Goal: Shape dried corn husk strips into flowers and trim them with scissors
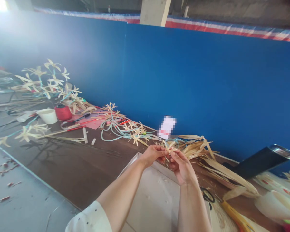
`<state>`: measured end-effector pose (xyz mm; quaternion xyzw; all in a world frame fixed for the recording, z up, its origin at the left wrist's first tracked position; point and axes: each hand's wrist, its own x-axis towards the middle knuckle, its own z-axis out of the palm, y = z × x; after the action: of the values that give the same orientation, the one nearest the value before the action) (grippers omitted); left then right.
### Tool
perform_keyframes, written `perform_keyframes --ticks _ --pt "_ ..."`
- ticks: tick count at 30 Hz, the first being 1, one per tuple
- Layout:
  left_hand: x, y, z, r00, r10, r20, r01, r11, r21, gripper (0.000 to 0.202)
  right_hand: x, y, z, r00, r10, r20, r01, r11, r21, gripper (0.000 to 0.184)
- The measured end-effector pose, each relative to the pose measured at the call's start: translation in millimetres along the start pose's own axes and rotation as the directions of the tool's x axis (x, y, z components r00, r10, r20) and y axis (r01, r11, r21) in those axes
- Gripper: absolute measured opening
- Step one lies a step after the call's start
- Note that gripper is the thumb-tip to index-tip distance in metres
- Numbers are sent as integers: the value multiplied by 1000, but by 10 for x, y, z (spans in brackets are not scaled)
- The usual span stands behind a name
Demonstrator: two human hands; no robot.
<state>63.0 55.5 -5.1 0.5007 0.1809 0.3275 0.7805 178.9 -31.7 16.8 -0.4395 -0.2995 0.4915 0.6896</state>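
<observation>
Head view: where is the husk flower [169, 149]?

Pinched between both hands, left hand [154, 155] and right hand [183, 168], above the white board [157, 196]. It looks light, dry and brittle, so I'd hold it at the bound base, not the petals.

And around it?

Loose husk strips [207, 154] at three o'clock, scissors [207, 195] at five, finished flowers [50, 80] far off at ten on the surface [70, 167]. Nothing crowds the hands.

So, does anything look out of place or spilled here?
A black metal-rimmed cylinder lies tipped at a slant at the right. Reddish scraps litter the grey surface at left. Otherwise just craft clutter of dried leaves.
</observation>
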Motion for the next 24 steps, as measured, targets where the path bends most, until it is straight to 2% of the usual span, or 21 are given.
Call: perform_keyframes --ticks 3,9,16,20,24 --pt "-3 -2 2 1000 -9 -4 9 1000 -17 40 -3 -6 7 1000 2 23 -2 1000 -12 25" --pt "39 -42 15 996 60 -66 -59 998 16 39 35 32 -17 993 1 -115 -4 1000 -22 26" --pt "34 4 58 986 104 -134 -88 989 117 44 47 35 -25 990 -17 -141 12 999 -42 23" --pt "25 28 85 974 168 -152 -148 980 135 39 59 18 -31 978 -28 -208 20 999 -38 28" --pt "49 -16 60 964 225 -144 -198 964 177 31 67 17 -53 974 -65 -215 54 997 -57 28"
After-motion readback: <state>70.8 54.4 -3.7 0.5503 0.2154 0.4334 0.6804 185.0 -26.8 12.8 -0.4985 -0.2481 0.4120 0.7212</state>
